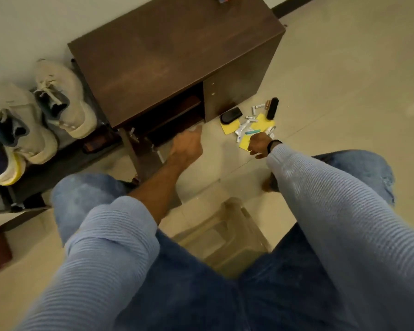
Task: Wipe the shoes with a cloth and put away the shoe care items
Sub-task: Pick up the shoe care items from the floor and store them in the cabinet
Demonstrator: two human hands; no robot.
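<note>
the left hand [187, 146] is stretched to the mouth of the cabinet's [177, 48] open lower shelf. something pale and blurred is seen at its fingertips, and whether it is gripped cannot be told. the right hand [258, 145] is lowered onto the pile on the floor [332, 80] beside the cabinet, fingers hidden, so its grip cannot be told either. yellow cloths [263, 123], white tubes [245, 121], a black brush [272, 108] and a black oval pad [231, 115] are scattered there. the beige shoes [65, 99] are parked on the rack [34, 182], far left.
</note>
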